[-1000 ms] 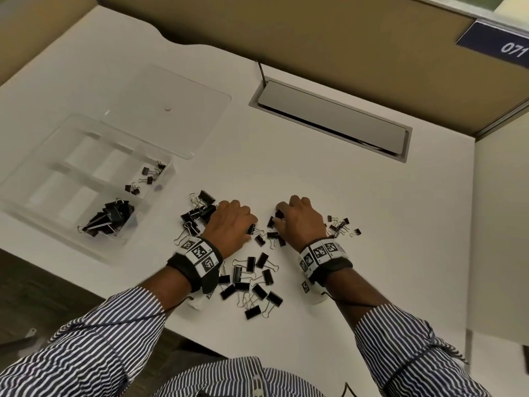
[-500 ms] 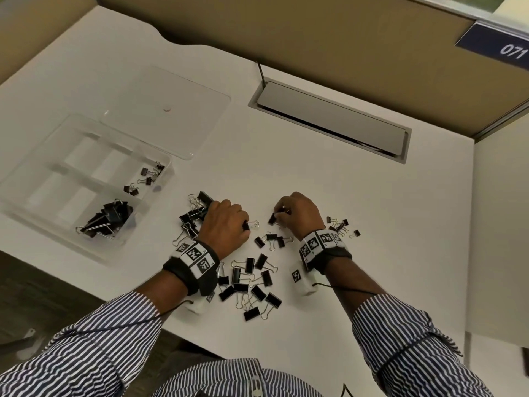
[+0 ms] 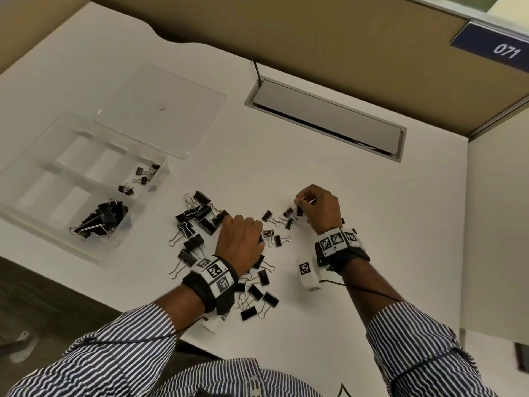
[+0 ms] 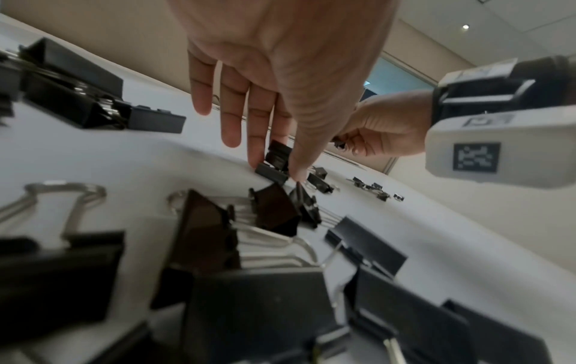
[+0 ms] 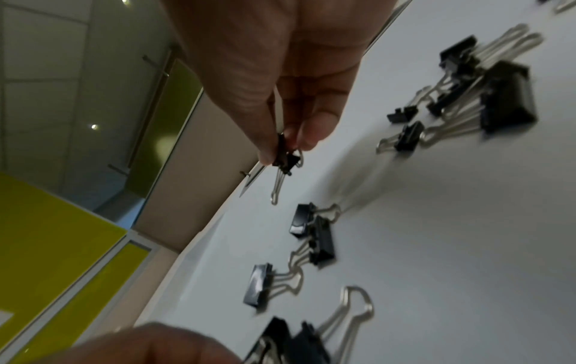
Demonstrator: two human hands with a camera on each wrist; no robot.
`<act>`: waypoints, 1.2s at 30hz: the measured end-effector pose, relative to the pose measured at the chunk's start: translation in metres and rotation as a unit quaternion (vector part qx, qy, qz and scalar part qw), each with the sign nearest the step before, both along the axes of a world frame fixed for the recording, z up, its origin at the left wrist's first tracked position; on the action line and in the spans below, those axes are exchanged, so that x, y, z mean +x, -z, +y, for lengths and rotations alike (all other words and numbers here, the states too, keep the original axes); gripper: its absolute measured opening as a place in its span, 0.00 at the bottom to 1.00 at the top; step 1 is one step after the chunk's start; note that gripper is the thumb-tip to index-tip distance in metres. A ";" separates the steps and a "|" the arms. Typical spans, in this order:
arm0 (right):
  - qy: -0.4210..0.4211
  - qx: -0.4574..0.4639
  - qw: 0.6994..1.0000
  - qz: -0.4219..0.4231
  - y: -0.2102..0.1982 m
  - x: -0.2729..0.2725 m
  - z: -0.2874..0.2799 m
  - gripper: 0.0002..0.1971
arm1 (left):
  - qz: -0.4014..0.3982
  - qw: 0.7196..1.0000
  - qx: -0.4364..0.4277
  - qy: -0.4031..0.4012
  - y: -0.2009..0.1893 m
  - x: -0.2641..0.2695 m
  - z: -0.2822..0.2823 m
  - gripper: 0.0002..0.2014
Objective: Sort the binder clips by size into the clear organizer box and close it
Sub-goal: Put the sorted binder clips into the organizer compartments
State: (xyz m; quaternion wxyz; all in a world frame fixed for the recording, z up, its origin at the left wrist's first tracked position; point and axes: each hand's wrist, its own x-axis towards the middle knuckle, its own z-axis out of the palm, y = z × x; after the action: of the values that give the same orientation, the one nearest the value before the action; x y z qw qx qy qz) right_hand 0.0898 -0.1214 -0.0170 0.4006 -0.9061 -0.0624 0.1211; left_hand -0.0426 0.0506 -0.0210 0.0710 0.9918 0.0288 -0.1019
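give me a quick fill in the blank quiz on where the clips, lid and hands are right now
1. The right hand pinches a small binder clip between ____ and fingers.
2. The large clips lie in the organizer box, in its ____ compartment.
3. The clear lid lies flat on the desk, ____ the box.
4. The left hand pinches a clip that rests on the ____.

Missing words: thumb; nearest; behind; desk

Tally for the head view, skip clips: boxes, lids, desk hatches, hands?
Clear box: 1
Lid: 1
Desk hatch: 1
Hands: 2 (left hand, right hand)
Total: 5
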 end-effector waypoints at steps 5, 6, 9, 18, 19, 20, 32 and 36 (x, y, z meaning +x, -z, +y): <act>0.057 0.048 0.997 0.012 -0.008 0.005 -0.010 0.02 | -0.013 0.999 0.023 0.033 0.006 0.000 -0.006 0.12; 0.062 0.060 0.996 0.019 -0.009 0.005 -0.010 0.02 | -0.009 0.999 0.022 0.035 0.006 0.000 -0.007 0.11; 0.073 0.096 0.992 0.039 -0.007 0.003 -0.009 0.01 | 0.015 0.999 0.010 0.033 0.003 0.002 -0.008 0.10; -0.055 0.033 0.996 0.069 0.000 -0.006 0.004 0.02 | -0.035 0.997 -0.073 -0.018 -0.003 0.015 0.024 0.10; -0.054 0.035 0.995 0.073 0.001 -0.007 0.005 0.02 | -0.043 0.995 -0.090 -0.026 -0.007 0.019 0.026 0.10; -0.046 0.043 0.995 0.078 0.001 -0.008 0.005 0.02 | -0.050 0.993 -0.103 -0.027 -0.010 0.023 0.028 0.11; 0.023 0.091 0.991 0.092 0.000 -0.012 -0.016 0.01 | -0.025 0.994 -0.079 0.075 -0.005 0.058 0.017 0.07; 0.025 0.099 0.990 0.098 -0.002 -0.017 -0.017 0.01 | 0.010 0.993 -0.053 0.103 -0.002 0.063 0.013 0.06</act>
State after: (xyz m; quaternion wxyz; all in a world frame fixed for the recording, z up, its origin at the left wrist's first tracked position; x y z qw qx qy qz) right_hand 0.0733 -0.1384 -0.0153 0.4953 -0.8471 -0.0116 0.1924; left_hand 0.0203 0.0633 -0.0191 0.1126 0.9834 -0.0779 -0.1194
